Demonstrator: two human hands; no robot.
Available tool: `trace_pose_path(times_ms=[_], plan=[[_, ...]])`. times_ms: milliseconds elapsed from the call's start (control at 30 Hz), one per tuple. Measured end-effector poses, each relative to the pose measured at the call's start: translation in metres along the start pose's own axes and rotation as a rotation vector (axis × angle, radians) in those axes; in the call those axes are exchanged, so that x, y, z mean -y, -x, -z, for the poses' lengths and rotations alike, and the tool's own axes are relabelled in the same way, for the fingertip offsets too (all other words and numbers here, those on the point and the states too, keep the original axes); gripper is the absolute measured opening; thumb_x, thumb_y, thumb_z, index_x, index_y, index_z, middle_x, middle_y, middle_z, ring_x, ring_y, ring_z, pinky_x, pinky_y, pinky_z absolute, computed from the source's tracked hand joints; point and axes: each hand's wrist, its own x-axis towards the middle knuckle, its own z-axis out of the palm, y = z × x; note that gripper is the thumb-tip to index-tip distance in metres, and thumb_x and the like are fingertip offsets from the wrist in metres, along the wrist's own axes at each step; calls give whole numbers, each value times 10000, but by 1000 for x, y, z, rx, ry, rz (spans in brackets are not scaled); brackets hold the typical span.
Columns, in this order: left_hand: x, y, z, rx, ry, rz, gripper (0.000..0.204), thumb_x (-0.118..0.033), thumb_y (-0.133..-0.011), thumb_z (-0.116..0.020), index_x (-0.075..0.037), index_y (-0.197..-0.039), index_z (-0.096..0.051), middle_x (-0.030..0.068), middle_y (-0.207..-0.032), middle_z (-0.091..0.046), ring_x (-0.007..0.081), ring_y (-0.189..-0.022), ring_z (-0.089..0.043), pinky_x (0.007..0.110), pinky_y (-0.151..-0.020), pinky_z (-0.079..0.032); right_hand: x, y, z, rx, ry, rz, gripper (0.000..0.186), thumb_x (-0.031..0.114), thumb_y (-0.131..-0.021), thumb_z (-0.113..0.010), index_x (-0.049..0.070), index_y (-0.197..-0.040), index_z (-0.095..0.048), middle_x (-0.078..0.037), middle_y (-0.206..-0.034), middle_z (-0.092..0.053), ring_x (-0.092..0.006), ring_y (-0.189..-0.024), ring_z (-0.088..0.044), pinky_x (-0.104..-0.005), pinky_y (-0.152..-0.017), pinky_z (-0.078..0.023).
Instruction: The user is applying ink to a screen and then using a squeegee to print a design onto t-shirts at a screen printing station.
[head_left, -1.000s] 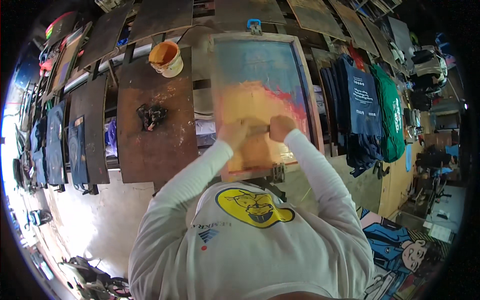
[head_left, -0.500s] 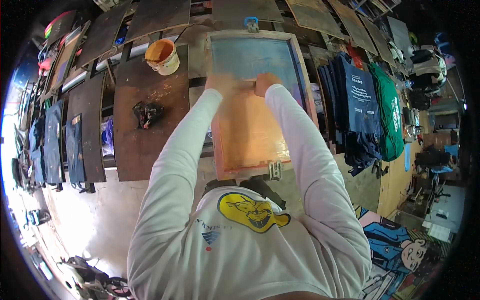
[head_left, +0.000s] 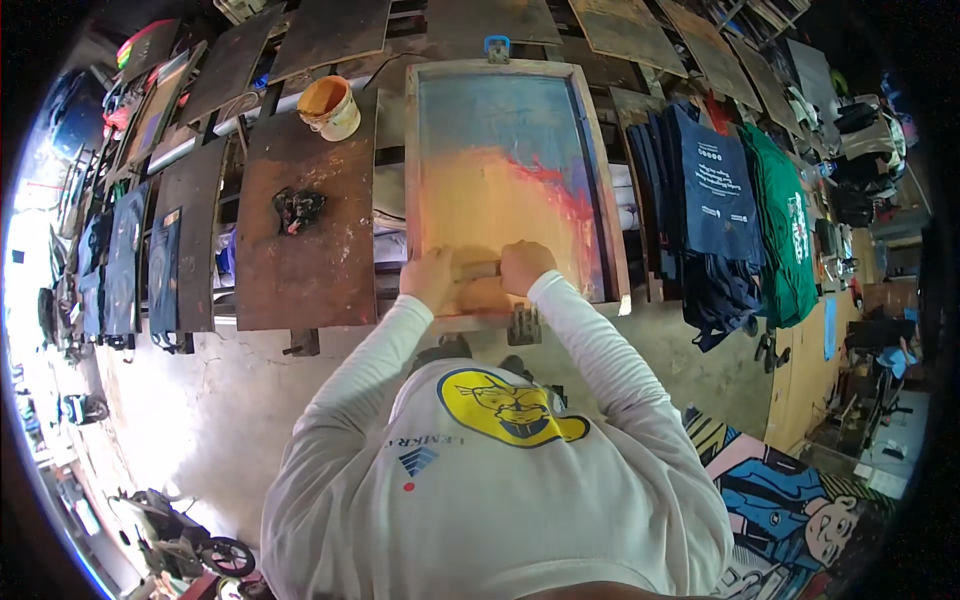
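Note:
In front of me lies a wooden-framed printing screen (head_left: 598,180). Its mesh (head_left: 480,195) is blue at the far end and yellow-orange nearer me, with a red streak along the right. Close to the screen's near end, a squeegee (head_left: 476,271) lies crosswise on the mesh; only the middle of its handle shows. My left hand (head_left: 427,277) is closed on its left part. My right hand (head_left: 527,266) grips the right part, fingers curled over. A metal clamp (head_left: 524,325) sits at the near edge, and a blue-topped clamp (head_left: 497,48) at the far edge.
To the left, a brown-stained board (head_left: 300,250) carries an ink-smeared bucket (head_left: 330,108) and a dark crumpled lump (head_left: 298,210). Navy cloth bags (head_left: 715,190) and green cloth (head_left: 778,225) hang over boards to the right. A motorbike (head_left: 190,540) stands at the lower left.
Both hands and the squeegee have moved toward me, from the screen's middle to its near end. More of the far mesh and the red streak now show.

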Motion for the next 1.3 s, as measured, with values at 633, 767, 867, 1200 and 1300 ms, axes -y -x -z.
trace_pose_path(times_ms=[633, 767, 867, 1200, 1300], plan=[[-1, 25, -32, -175, 18, 68, 299, -338, -846, -644, -100, -1018, -586, 152, -1016, -678, 364, -924, -682, 501, -758, -546, 2, 19, -15, -107, 24, 50, 273, 259, -752, -695, 48, -916, -750, -204, -946, -723, -345, -938, -707, -434, -834, -562], [1, 2, -3, -60, -34, 21, 325, -327, -881, -608, -103, -1117, -595, 157, -1061, -678, 351, -934, -681, 491, -782, -543, -7, -4, -7, -68, 28, 34, 577, 581, -750, -705, 32, -923, -746, -226, -951, -718, -360, -925, -708, -450, -831, -557], [9, -51, 33, -77, 2, -258, 499, -536, -790, -710, -85, -1003, -695, 172, -981, -709, 356, -928, -679, 481, -782, -535, -22, -52, 21, -56, 82, 64, 892, 857, -666, -612, 17, -938, -738, -243, -986, -710, -390, -935, -700, -463, -845, -550], [-19, -164, 97, 36, 88, -448, 518, -459, -810, -706, -70, -1147, -644, 187, -1100, -687, 365, -989, -668, 474, -831, -534, -63, -122, 77, -80, 21, -226, 398, 346, -847, -603, 5, -1018, -716, -245, -1051, -700, -390, -1016, -681, -469, -863, -549], [0, -149, 66, -269, 162, -600, 458, -315, -842, -660, -91, -1233, -583, 155, -1067, -666, 362, -957, -671, 475, -812, -541, -47, -92, 38, -23, 53, -285, 370, 330, -839, -615, 26, -1019, -724, -226, -1073, -700, -371, -1015, -685, -463, -865, -550]])
